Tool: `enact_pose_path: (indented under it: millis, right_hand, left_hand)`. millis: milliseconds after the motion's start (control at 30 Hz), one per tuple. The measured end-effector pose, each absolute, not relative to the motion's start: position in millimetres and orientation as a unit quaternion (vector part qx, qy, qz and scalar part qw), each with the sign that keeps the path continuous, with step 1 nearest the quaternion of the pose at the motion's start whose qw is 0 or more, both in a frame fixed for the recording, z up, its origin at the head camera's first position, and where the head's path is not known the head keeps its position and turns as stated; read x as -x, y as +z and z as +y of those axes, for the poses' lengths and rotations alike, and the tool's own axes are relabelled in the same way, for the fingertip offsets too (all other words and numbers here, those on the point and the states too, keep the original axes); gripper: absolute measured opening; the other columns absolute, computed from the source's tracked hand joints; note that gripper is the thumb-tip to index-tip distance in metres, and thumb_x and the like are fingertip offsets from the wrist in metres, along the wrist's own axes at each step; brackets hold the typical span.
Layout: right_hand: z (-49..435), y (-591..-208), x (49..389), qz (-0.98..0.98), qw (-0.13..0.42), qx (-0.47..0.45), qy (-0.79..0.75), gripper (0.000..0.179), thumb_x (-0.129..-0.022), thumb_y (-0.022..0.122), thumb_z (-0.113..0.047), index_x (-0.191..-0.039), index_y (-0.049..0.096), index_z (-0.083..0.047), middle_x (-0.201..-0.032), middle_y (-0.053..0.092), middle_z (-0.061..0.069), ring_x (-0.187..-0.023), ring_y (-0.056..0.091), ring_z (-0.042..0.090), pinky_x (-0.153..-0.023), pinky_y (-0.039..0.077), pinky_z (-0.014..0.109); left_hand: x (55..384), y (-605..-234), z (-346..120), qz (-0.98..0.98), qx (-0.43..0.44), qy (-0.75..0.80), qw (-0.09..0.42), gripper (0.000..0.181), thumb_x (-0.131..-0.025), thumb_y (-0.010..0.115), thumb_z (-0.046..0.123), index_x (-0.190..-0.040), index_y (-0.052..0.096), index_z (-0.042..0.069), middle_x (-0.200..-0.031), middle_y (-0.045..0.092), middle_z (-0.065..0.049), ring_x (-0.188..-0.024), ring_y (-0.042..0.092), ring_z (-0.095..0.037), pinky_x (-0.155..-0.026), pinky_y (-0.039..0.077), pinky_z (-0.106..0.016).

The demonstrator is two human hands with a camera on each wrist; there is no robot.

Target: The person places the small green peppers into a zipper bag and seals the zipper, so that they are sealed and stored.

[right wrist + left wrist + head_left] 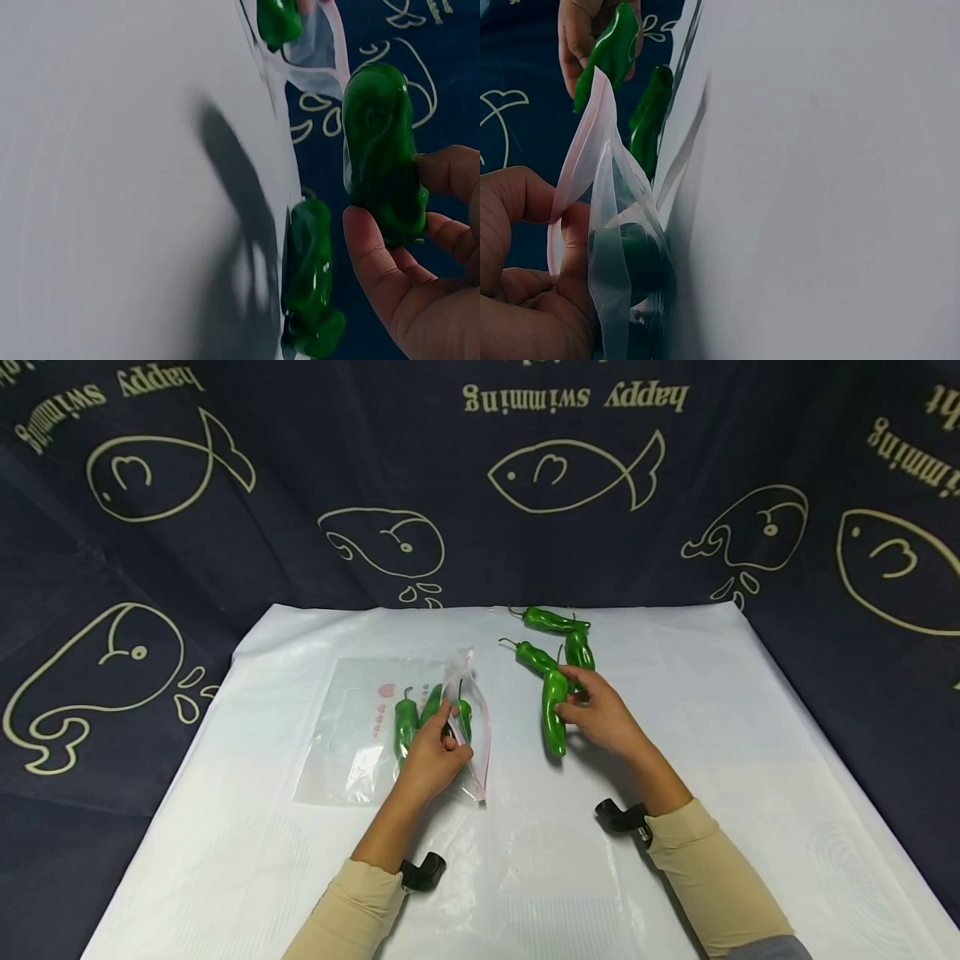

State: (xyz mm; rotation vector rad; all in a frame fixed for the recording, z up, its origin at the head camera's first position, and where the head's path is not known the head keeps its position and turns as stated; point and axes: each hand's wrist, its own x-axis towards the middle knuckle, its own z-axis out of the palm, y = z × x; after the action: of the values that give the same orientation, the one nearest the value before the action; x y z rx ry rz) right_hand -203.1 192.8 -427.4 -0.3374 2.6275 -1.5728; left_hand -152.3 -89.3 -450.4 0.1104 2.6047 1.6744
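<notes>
My left hand [435,758] pinches the pink-edged rim of a clear zip bag [341,727] and holds its mouth apart. Inside the bag several green peppers [406,724] show through the plastic. To the right, my right hand [602,710] grips one green pepper [555,714] between thumb and fingers. In the right wrist view that held pepper [380,142] is raised off the white table, its shadow falling beside it. The bag's mouth, seen in the left wrist view by its pink zip edge [585,146], faces the right hand.
Behind the right hand lie loose green peppers: one at the back [551,620], one beside it [579,650], and one nearer [534,657]. A white cloth [675,693] covers the table. A dark curtain [465,460] with fish drawings hangs behind.
</notes>
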Motion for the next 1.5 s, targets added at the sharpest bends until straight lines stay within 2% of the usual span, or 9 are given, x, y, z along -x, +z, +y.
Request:
enact_pose_path:
  millis: [400, 600, 833, 967, 1200, 1500]
  right_hand:
    - [169, -428, 202, 0.853, 0.038, 0.130, -0.505, 0.067, -0.088, 0.070, -0.006, -0.149, 0.044, -0.009, -0.143, 0.046, 0.016, -0.105, 0.059, 0.029, -0.077, 0.054, 0.037]
    - [155, -426, 200, 0.856, 0.034, 0.146, -0.495, 0.065, -0.087, 0.071, -0.007, -0.147, 0.046, -0.009, -0.139, 0.048, 0.015, -0.104, 0.060, 0.030, -0.080, 0.053, 0.039]
    - [138, -429, 201, 0.855, 0.034, 0.164, -0.490, 0.063, -0.086, 0.071, -0.007, -0.145, 0.049, -0.008, -0.137, 0.050, 0.016, -0.102, 0.061, 0.029, -0.082, 0.052, 0.039]
    - [128, -430, 200, 0.857, 0.044, 0.171, -0.485, 0.064, -0.086, 0.071, -0.010, -0.146, 0.048, -0.009, -0.137, 0.051, 0.013, -0.102, 0.061, 0.027, -0.081, 0.053, 0.038]
    - [112, -431, 198, 0.859, 0.057, 0.177, -0.477, 0.063, -0.087, 0.072, -0.011, -0.146, 0.049, -0.011, -0.136, 0.051, 0.012, -0.101, 0.062, 0.025, -0.082, 0.053, 0.037]
    - [98, -434, 200, 0.855, 0.069, 0.185, -0.479, 0.063, -0.088, 0.073, -0.011, -0.146, 0.048, -0.008, -0.134, 0.050, 0.015, -0.101, 0.062, 0.024, -0.080, 0.053, 0.034]
  left_hand:
    - [150, -448, -89, 0.837, -0.040, 0.545, 0.018, 0.086, -0.077, 0.063, 0.001, -0.155, 0.027, 0.001, -0.130, 0.060, -0.005, -0.068, 0.051, -0.011, -0.058, 0.042, -0.023]
    - [150, -446, -89, 0.834, -0.036, 0.550, 0.023, 0.086, -0.078, 0.064, 0.001, -0.155, 0.027, 0.001, -0.119, 0.061, -0.007, -0.066, 0.049, -0.011, -0.056, 0.040, -0.023]
    - [153, -448, -91, 0.826, -0.043, 0.561, 0.019, 0.086, -0.077, 0.064, -0.001, -0.155, 0.027, 0.000, -0.125, 0.060, -0.007, -0.064, 0.049, -0.010, -0.053, 0.040, -0.022]
    - [152, -448, -91, 0.825, -0.039, 0.563, 0.023, 0.086, -0.077, 0.064, 0.000, -0.155, 0.027, 0.000, -0.121, 0.061, -0.007, -0.064, 0.050, -0.010, -0.052, 0.041, -0.022]
    - [152, -450, -91, 0.819, -0.040, 0.571, 0.026, 0.087, -0.077, 0.065, -0.001, -0.155, 0.026, 0.000, -0.139, 0.055, -0.006, -0.064, 0.051, -0.010, -0.052, 0.041, -0.022]
    - [152, -451, -90, 0.821, -0.040, 0.570, 0.023, 0.088, -0.077, 0.067, -0.001, -0.155, 0.027, 0.000, -0.140, 0.055, -0.006, -0.064, 0.053, -0.009, -0.052, 0.042, -0.021]
